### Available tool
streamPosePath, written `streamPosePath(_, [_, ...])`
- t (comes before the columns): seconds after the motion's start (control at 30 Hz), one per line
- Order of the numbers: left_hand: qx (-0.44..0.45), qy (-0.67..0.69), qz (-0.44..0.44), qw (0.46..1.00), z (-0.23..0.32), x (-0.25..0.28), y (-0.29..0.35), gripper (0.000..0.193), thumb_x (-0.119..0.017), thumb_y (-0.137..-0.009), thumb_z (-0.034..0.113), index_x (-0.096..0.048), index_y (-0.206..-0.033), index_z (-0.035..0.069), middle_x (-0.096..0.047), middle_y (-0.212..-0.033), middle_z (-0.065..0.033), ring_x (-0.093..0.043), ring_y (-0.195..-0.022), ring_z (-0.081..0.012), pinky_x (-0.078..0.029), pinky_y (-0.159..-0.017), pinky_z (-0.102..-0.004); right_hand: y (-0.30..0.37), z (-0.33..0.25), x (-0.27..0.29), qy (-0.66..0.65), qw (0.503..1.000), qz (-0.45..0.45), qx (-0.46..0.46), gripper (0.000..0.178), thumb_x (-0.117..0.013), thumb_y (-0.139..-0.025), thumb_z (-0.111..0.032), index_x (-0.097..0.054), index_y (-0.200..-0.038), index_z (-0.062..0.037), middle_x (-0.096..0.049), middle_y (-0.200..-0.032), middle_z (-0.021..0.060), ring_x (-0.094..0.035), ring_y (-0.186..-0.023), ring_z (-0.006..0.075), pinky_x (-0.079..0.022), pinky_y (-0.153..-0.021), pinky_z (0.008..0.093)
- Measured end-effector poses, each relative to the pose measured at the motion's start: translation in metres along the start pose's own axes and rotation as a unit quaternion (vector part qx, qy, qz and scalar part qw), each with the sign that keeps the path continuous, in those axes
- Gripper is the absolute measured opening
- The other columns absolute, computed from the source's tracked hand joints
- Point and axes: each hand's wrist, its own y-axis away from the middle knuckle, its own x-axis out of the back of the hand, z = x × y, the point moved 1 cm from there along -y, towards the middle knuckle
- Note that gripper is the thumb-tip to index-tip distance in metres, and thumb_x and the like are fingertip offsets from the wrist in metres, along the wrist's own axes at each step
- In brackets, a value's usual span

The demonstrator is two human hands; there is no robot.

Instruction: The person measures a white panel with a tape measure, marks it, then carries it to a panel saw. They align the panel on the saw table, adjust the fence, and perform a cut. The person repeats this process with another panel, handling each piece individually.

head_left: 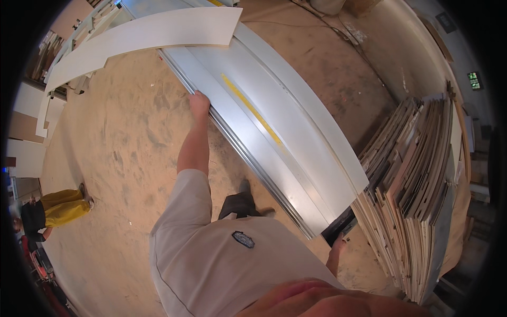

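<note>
A long silvery metal machine table [296, 153] with a yellow strip along it runs from the far left to near my right side. My left hand [199, 104] is closed on its grooved left edge, about midway along. At the near end, my right hand [338, 244] is at a black end piece [339, 226], its fingers bent against it and partly hidden. A long white panel [174, 29] with a stepped edge lies across the far part of the table and reaches out to the left.
Many upright boards [417, 185] lean in a stack at the right, close to the table's near end. Another person in yellow trousers [66, 207] stands at the far left. Dusty brown floor [127, 148] spreads at left; a cable [338, 31] runs along the wall behind.
</note>
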Motion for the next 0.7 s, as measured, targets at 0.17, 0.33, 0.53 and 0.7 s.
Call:
streamPosePath(0.17, [0.009,0.092,-0.034,0.995,0.001,0.007,0.007,0.054,-0.044,-0.099,0.037,-0.055,-0.116,-0.012,-0.063,-0.111,-0.0351,-0.061,-0.104,-0.0515,-0.047,-0.090,-0.0536,0.015,-0.046,-0.016,-0.028,0.995,-0.086,0.051,0.070,-0.056,-0.092,-0.058,-0.067,-0.104,0.0095,-0.070,-0.100,0.0283,-0.068,-0.094,0.0413,-0.051,-0.079,0.0482])
streamPosePath(0.33, [0.027,0.073,-0.019,0.997,-0.030,0.006,0.158,0.056,-0.043,-0.100,0.041,-0.053,-0.119,-0.010,-0.059,-0.119,-0.0348,-0.056,-0.113,-0.0487,-0.044,-0.095,-0.0504,0.044,-0.091,-0.031,-0.087,0.967,-0.126,0.205,0.056,-0.062,-0.092,-0.047,-0.065,-0.098,0.0081,-0.071,-0.085,0.0213,-0.070,-0.078,0.0316,-0.052,-0.068,0.0426])
streamPosePath(0.53, [0.103,0.186,-0.088,0.973,-0.051,0.004,0.321,0.055,-0.044,-0.100,0.039,-0.051,-0.112,-0.014,-0.062,-0.114,-0.0314,-0.061,-0.106,-0.0378,-0.046,-0.089,-0.0454,0.048,-0.120,-0.044,-0.091,0.895,-0.324,0.293,0.043,-0.065,-0.092,-0.039,-0.062,-0.095,0.0041,-0.069,-0.082,0.0192,-0.069,-0.074,0.0306,-0.053,-0.067,0.0403])
streamPosePath(0.7, [0.201,0.069,-0.085,0.973,-0.075,0.004,0.377,0.054,-0.048,-0.098,0.037,-0.054,-0.112,-0.014,-0.061,-0.117,-0.0304,-0.061,-0.106,-0.0361,-0.048,-0.087,-0.0451,-0.011,-0.128,-0.035,-0.071,0.733,-0.558,0.382,0.035,-0.063,-0.091,-0.033,-0.065,-0.096,0.0019,-0.069,-0.080,0.0140,-0.069,-0.070,0.0249,-0.053,-0.065,0.0376])
